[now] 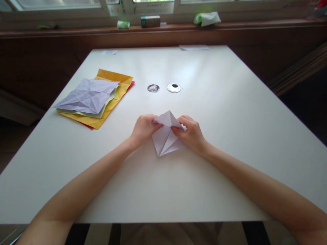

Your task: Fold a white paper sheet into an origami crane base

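Observation:
A pale lilac-white sheet of origami paper [163,137], folded into a kite-like shape with a crease down its middle, is between my hands over the middle of the table. My left hand [145,128] pinches its left edge, thumb on top. On the right edge, my right hand [190,131] pinches it the same way, with the thumb pressing near the centre crease. One corner points away from me and another points towards me. The fingers beneath the paper are hidden.
The paper lies over a white table [230,163]. At the left rests a stack of creased paper sheets [89,95] in lilac, green, yellow and red. Two round holes, a left one [153,88] and a right one [174,88], are beyond my hands. A small box [150,21] stands on the windowsill.

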Available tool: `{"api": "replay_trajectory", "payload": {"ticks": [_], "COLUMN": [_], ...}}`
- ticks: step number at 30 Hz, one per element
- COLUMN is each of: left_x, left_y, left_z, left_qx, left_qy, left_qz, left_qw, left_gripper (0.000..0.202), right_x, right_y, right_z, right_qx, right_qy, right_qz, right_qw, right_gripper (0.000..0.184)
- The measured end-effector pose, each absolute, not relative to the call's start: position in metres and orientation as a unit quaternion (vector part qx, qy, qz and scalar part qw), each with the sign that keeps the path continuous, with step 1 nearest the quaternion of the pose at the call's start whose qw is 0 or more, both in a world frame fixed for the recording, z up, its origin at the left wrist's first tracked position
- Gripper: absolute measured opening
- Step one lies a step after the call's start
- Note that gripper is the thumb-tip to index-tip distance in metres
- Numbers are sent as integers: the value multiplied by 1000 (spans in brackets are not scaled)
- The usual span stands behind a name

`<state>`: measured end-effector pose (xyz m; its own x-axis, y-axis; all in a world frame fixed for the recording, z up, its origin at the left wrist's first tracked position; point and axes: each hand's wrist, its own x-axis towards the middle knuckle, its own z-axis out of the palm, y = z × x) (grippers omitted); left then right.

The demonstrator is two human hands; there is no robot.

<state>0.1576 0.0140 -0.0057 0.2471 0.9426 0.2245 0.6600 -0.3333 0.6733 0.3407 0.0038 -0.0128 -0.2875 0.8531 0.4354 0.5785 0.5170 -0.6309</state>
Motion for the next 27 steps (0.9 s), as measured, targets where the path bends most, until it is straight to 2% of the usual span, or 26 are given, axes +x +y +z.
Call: {"api": "replay_trajectory", "payload": {"ticks": [5,10,13,21,27], "left_x": [159,159,159,161,162], "left_y": [11,8,7,6,6], "left_z": [-17,-22,-23,-23,-20], "left_qx": [783,822,830,830,821], "left_qy": [507,484,479,481,496], "left_qz": [328,293,282,280,282], "left_qw": [149,67,35,14,23], "left_gripper": [10,16,19,19,16], "right_x": [342,342,341,339,340], "right_y": [6,5,4,4,5], "right_z": [-16,-14,-14,-18,-17], "right_qx": [-479,-486,-488,-515,-507], "right_qy": [-787,-780,-781,-787,-793], "right_qz": [210,208,195,144,164], "right_qw": [329,333,338,308,296], "right_gripper": [8,14,9,5,8]}}
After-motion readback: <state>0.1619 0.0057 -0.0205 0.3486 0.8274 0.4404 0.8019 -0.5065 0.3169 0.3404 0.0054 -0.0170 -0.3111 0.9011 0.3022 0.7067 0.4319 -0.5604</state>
